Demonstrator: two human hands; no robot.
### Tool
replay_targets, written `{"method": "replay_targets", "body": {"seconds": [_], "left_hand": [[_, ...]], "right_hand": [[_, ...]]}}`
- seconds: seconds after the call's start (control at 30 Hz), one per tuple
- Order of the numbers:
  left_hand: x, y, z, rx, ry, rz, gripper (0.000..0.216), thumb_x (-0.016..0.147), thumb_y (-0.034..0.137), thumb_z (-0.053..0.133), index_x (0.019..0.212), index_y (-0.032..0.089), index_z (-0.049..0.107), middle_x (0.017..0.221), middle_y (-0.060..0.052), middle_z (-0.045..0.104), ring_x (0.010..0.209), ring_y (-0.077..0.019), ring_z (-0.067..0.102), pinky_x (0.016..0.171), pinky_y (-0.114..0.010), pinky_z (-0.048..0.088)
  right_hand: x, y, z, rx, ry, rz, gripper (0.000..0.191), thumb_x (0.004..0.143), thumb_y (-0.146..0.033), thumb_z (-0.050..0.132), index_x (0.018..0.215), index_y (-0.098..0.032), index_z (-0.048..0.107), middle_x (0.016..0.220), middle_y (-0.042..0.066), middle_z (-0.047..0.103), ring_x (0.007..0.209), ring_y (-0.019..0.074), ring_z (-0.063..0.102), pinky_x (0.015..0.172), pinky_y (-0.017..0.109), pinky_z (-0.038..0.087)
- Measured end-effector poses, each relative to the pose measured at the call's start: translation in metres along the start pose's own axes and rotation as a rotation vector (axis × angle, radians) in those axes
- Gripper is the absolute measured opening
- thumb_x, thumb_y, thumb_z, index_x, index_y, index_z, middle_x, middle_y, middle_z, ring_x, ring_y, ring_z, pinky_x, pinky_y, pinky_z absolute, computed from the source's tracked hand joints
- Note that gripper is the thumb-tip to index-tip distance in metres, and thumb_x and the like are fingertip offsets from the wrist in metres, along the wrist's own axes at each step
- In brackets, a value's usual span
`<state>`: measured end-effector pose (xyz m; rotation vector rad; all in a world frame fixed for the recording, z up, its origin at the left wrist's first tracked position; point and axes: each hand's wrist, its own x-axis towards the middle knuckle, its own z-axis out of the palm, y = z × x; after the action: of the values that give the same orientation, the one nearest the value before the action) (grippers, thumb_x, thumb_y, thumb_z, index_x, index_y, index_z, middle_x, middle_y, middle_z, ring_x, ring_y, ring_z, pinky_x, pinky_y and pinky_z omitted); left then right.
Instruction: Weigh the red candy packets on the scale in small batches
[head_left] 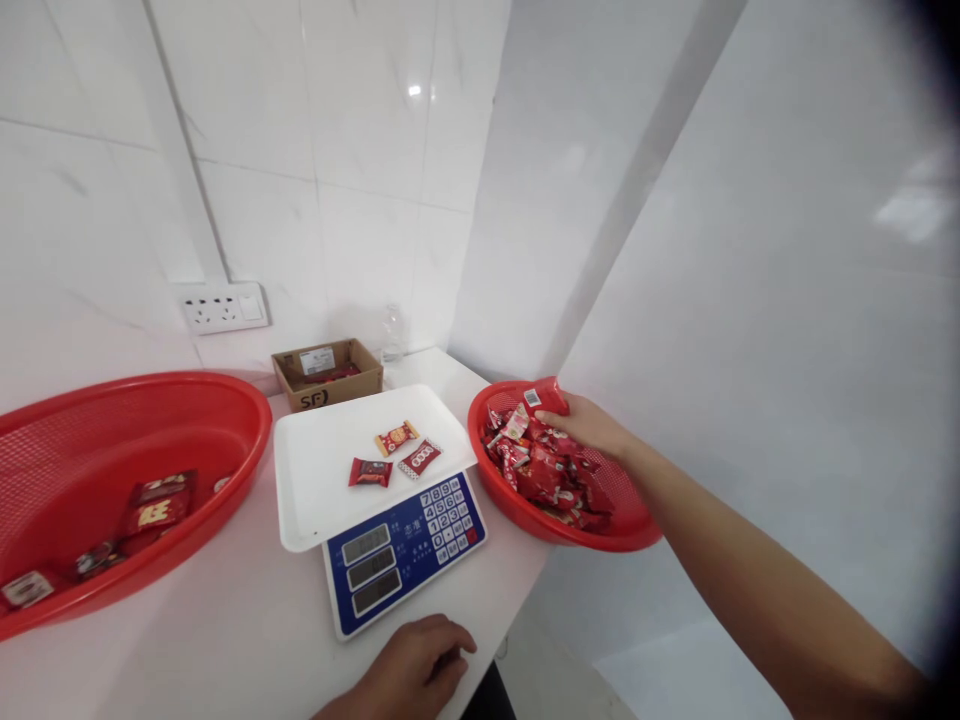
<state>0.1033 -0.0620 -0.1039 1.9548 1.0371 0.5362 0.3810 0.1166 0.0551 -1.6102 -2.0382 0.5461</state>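
My right hand [589,422] reaches into a round red basket [559,530] heaped with red candy packets [544,465] at the counter's right edge; its fingers curl down onto the packets, and what they grip is hidden. My left hand [416,665] rests on the white counter just in front of a blue electronic scale [405,550], fingers curled under, holding nothing visible. Three small candy packets [397,455] lie on the scale's white tray [322,480].
A large oval red basket [225,400] at the left holds a few red packets [157,505]. A small open cardboard box [330,372] and a clear bottle [391,335] stand against the tiled wall. A wall socket [223,307] sits above the counter.
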Motion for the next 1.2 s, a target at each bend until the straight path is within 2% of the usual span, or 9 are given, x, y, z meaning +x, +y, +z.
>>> {"method": "replay_targets", "body": {"seconds": [0.1,0.2,0.37,0.43,0.6,0.77,0.87,1.03,1.2], "left_hand": [[-0.001,0.003,-0.001,-0.015,0.007,0.0,0.026,0.078,0.017,0.049,0.097,0.021,0.067,0.089,-0.004,0.068,0.073,-0.0131,0.059,0.067,-0.02,0.046],[-0.002,0.004,-0.001,-0.023,0.024,-0.002,0.026,0.078,0.017,0.05,0.098,0.021,0.067,0.09,-0.003,0.068,0.073,-0.0128,0.06,0.068,-0.02,0.046],[-0.003,0.002,0.0,0.002,0.032,0.028,0.028,0.077,0.014,0.05,0.098,0.021,0.067,0.09,-0.004,0.069,0.078,-0.0142,0.062,0.072,-0.021,0.047],[-0.002,0.001,0.0,0.005,0.036,0.033,0.028,0.076,0.014,0.051,0.098,0.02,0.067,0.089,-0.004,0.069,0.079,-0.0144,0.062,0.073,-0.021,0.047],[-0.001,-0.001,0.001,0.008,0.038,0.035,0.027,0.076,0.014,0.052,0.097,0.019,0.068,0.086,-0.005,0.068,0.075,-0.014,0.062,0.071,-0.02,0.047],[0.0,0.0,0.0,0.001,0.033,0.043,0.026,0.075,0.014,0.052,0.096,0.019,0.068,0.084,-0.005,0.068,0.071,-0.0136,0.062,0.068,-0.021,0.048],[0.0,0.001,-0.001,-0.003,0.028,0.047,0.027,0.075,0.014,0.052,0.096,0.018,0.068,0.085,-0.005,0.068,0.072,-0.0137,0.062,0.069,-0.021,0.048],[-0.001,0.001,-0.001,-0.009,0.03,0.038,0.026,0.076,0.015,0.052,0.097,0.019,0.068,0.086,-0.005,0.068,0.073,-0.0139,0.062,0.07,-0.021,0.048],[-0.002,0.0,0.0,-0.014,0.027,0.042,0.027,0.076,0.015,0.052,0.097,0.019,0.068,0.087,-0.005,0.068,0.073,-0.0135,0.062,0.07,-0.02,0.048]], "right_hand": [[0.007,-0.035,0.02,0.029,0.026,-0.082,0.032,0.081,-0.035,0.056,0.11,-0.019,0.059,0.108,0.006,0.068,0.098,0.0242,0.062,0.086,0.036,0.046],[0.013,-0.071,0.051,-0.076,0.005,-0.177,0.036,0.083,-0.029,0.055,0.119,-0.021,0.053,0.111,0.008,0.066,0.099,0.0233,0.061,0.085,0.035,0.046],[0.015,-0.112,0.103,-0.436,-0.183,-0.343,0.057,0.085,-0.014,0.044,0.137,-0.033,0.033,0.124,0.007,0.056,0.097,0.0258,0.062,0.071,0.033,0.046],[0.014,-0.12,0.116,-0.569,-0.283,-0.382,0.065,0.081,-0.007,0.043,0.137,-0.037,0.032,0.123,0.008,0.052,0.091,0.0257,0.063,0.065,0.03,0.044],[0.014,-0.128,0.114,-0.59,-0.406,-0.362,0.066,0.075,-0.007,0.051,0.134,-0.033,0.038,0.117,0.009,0.048,0.089,0.0243,0.062,0.065,0.028,0.042],[0.016,-0.129,0.099,-0.324,-0.57,-0.311,0.073,0.067,-0.031,0.072,0.133,-0.029,0.041,0.116,0.008,0.046,0.099,0.0252,0.056,0.081,0.032,0.043],[0.016,-0.127,0.101,-0.205,-0.594,-0.34,0.074,0.067,-0.037,0.073,0.134,-0.028,0.04,0.116,0.008,0.046,0.101,0.0238,0.055,0.088,0.035,0.042],[0.02,-0.122,0.118,-0.079,-0.532,-0.398,0.063,0.072,-0.026,0.07,0.129,-0.026,0.046,0.114,0.008,0.049,0.103,0.0201,0.054,0.093,0.035,0.04],[0.04,-0.112,0.119,-0.096,-0.278,-0.383,0.038,0.086,-0.015,0.049,0.125,-0.016,0.051,0.118,0.012,0.055,0.113,0.0181,0.05,0.099,0.033,0.036]]}}
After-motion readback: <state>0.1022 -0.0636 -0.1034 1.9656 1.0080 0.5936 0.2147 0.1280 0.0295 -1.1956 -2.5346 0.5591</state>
